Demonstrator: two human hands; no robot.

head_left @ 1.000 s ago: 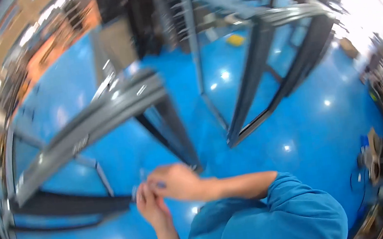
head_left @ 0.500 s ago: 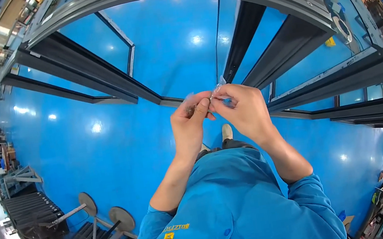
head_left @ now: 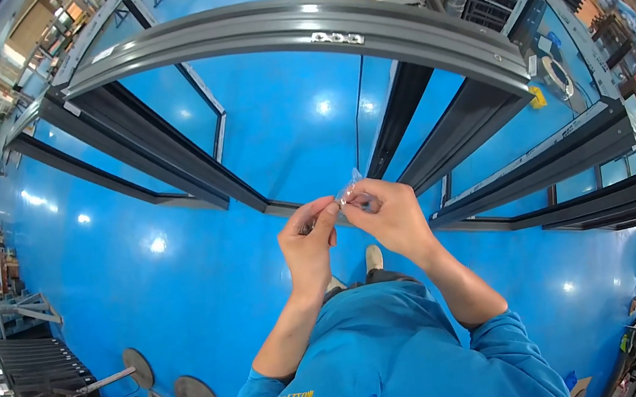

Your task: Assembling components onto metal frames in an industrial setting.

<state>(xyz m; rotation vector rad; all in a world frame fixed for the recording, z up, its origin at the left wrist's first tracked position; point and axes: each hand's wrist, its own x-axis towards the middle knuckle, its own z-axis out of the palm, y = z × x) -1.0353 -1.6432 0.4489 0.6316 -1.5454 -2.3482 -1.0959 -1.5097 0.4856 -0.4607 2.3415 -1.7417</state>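
Head view | left hand (head_left: 309, 242) and right hand (head_left: 391, 216) raised at chest height, each grip pinching one small clear plastic bag (head_left: 349, 191) between fingertips | step, by the look: working the bag open | next likely needs a steady pull apart | beyond: grey aluminium frames (head_left: 294, 27) over blue floor (head_left: 146, 304).
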